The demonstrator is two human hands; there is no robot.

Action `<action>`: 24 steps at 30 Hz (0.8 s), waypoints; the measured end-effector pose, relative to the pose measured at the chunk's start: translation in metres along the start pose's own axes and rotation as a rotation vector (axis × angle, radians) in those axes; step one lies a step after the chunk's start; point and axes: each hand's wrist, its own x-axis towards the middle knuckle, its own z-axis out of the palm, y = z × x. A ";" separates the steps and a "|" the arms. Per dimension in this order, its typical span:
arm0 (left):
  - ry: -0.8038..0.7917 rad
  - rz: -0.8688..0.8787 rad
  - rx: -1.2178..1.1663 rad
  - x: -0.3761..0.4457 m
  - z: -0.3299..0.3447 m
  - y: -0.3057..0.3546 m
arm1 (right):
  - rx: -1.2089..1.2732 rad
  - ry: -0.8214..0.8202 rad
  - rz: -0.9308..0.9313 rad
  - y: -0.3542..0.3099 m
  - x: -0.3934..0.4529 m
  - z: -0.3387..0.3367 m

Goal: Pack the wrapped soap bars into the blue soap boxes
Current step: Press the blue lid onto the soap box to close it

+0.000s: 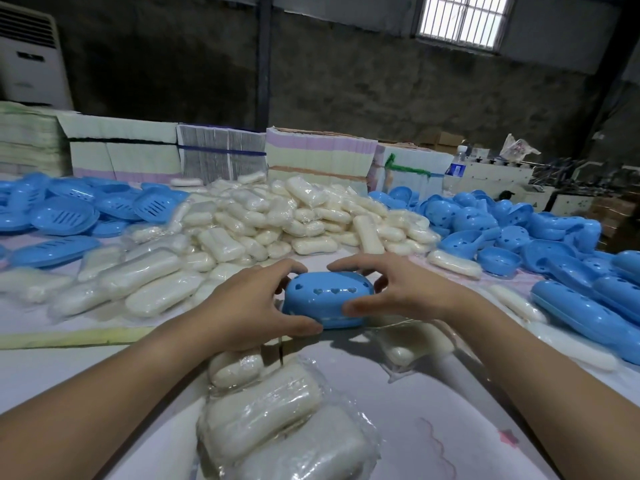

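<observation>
Fingers (277, 271) of both hands clasp the blue soap box's (329, 299) ends.

No legible text, number or brand appears in the head view. The clear plastic water bottle (456, 165) at the far right of the table carries a blue label with white print, too small to read. The white floor-standing air conditioner (29, 60) at upper left has a dark panel on its front, with markings too blurred to read. The stacked bundles of flat printed cartons (221, 154) behind the soap show coloured bands only, without readable lettering.
</observation>
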 end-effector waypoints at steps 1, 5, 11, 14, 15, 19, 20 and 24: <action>0.000 -0.001 0.000 0.000 0.000 0.000 | -0.014 0.003 -0.011 0.000 0.000 0.000; 0.014 0.004 0.007 0.001 0.001 -0.002 | -0.020 0.035 -0.025 0.003 -0.001 -0.006; 0.008 0.011 0.005 0.001 0.000 -0.002 | -0.067 -0.024 -0.028 0.004 -0.002 -0.006; 0.001 0.019 -0.006 0.000 -0.001 -0.003 | -0.075 0.013 -0.063 0.001 -0.002 -0.001; 0.001 0.019 -0.013 0.001 -0.001 -0.003 | -0.070 0.024 -0.072 0.001 -0.002 0.000; 0.002 0.019 -0.029 0.001 -0.001 -0.006 | -0.074 0.039 -0.089 -0.001 -0.001 0.004; 0.005 0.020 -0.032 0.001 0.000 -0.006 | -0.081 0.038 -0.089 -0.001 0.000 0.005; 0.014 0.022 -0.031 0.002 0.001 -0.006 | -0.135 0.036 -0.098 0.000 0.002 0.005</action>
